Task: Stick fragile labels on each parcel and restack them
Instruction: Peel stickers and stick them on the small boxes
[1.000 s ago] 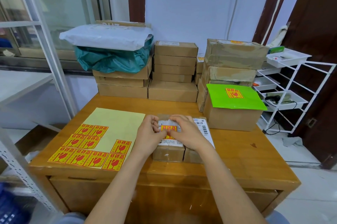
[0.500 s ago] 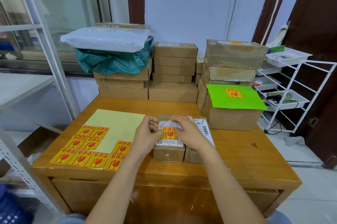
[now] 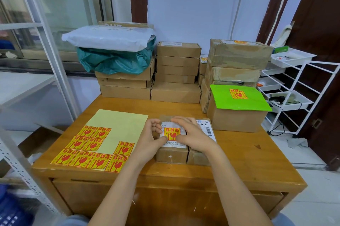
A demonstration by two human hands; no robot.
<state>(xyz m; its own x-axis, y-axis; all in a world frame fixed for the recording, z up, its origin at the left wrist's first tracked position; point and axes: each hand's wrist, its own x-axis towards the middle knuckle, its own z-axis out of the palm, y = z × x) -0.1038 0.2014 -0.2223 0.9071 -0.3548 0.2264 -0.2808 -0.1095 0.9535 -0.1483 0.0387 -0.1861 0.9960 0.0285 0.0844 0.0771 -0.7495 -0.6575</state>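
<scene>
Wooden desk (image 3: 239, 167): sticker sheet (image 3: 117, 130) front left, two parcels (image 3: 172, 155) centre, box (image 3: 237, 120) right, box stacks (image 3: 176, 93) along rear.

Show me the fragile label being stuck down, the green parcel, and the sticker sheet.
fragile label (image 3: 172, 133), head view, on its red glass symbol.
green parcel (image 3: 253, 103), head view, on its bare green top.
sticker sheet (image 3: 119, 124), head view, on its bare yellow backing.
</scene>
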